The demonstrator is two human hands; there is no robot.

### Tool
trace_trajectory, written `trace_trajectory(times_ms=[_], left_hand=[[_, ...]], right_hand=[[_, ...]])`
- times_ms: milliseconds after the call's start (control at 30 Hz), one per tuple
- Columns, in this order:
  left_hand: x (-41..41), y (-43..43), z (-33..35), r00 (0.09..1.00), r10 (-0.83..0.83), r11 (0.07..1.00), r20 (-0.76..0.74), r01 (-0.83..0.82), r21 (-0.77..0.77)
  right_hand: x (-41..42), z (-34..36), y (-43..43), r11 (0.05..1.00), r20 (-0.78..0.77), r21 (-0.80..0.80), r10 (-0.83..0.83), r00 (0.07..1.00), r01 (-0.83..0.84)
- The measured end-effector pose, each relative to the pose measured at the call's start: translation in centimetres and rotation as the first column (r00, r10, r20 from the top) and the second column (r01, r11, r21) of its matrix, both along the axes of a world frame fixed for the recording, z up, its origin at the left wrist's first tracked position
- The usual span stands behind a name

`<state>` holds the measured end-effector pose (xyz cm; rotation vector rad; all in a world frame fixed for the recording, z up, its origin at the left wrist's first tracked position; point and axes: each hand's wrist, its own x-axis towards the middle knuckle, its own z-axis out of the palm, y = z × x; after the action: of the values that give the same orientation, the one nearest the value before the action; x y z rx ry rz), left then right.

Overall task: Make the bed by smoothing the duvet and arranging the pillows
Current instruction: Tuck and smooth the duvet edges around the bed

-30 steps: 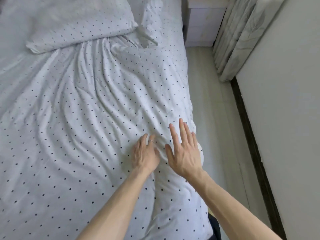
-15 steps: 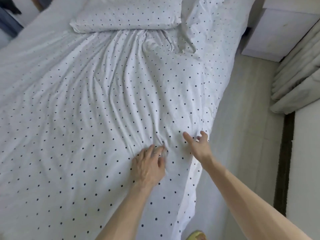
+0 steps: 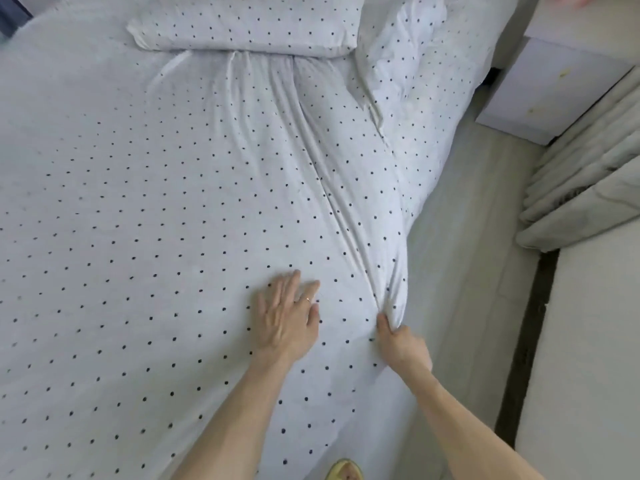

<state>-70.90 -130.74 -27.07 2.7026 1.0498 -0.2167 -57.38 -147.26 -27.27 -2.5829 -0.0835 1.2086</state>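
A: Position of the duvet?

B: The dotted white duvet (image 3: 173, 220) covers the bed from its left edge to its right edge. It is mostly flat on the left; long creases run from under the pillow down toward the right edge. Its near end is cut off by the frame.

A: Hands?

B: The left hand (image 3: 287, 323) lies palm down on the duvet near the right edge of the bed, fingers straight and slightly spread, holding nothing. A ring shows on one finger. The right hand (image 3: 401, 344) is at the right edge, thumb and fingers closed on a gathered fold of the duvet; the fingertips are hidden in the cloth.

A: Pillows?

B: One dotted pillow (image 3: 249, 26) lies flat along the head edge, its top cut off. A second pillow (image 3: 405, 53) sits crumpled at the head-right corner; where it ends and the duvet begins is hard to make out.

A: Surroundings?

B: A pale nightstand (image 3: 554, 88) beside the head-right corner, curtains (image 3: 588, 174) bunched to the right, light floor (image 3: 467, 254) alongside. A yellowish object (image 3: 344, 471) at the bottom edge is cut off and cannot be identified
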Motion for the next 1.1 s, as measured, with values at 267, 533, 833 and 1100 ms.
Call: trace_trajectory(times_ms=[267,533,833,1100], left_hand=[[1.8,4.9,-1.8,0.973,0.118,0.939,-0.199,-0.174,-0.295],[11.9,11.5,1.2,0.978,0.203,0.975,0.043,-0.198,-0.097],[33.4,18.8,1.5,0.939,0.013,0.999,0.343,-0.027,0.035],[38.0,24.0,0.1,0.986,0.05,0.992,0.157,-0.068,0.109]], right_hand=[[2.2,2.8,8.3,0.786,0.782,0.24,0.192,0.594,-0.57],[13.6,-1.1,8.5,0.873,-0.099,-0.171,0.446,0.89,-0.456],[32.1,-0.5,22.6,0.886,0.051,0.441,-0.184,0.982,0.143],[37.4,0.8,32.8,0.884,-0.239,0.402,-0.152,0.959,0.24]])
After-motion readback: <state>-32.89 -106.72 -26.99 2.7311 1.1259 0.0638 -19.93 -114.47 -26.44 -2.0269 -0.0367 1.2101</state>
